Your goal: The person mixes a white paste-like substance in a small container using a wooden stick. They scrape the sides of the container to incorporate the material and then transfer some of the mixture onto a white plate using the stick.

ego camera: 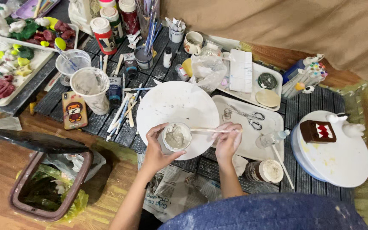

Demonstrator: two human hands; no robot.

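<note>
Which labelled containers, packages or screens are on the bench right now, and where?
Paint bottles: back left, white caps, red and green labels.
Blue tube: beside the smeared plastic cup, dark blue with a light label.
Phone: left edge of the mat, face down, orange case with a cartoon figure.
Round tin: white tray at the right, dark green printed lid.
Newspaper: front edge, under the left hand.
</note>
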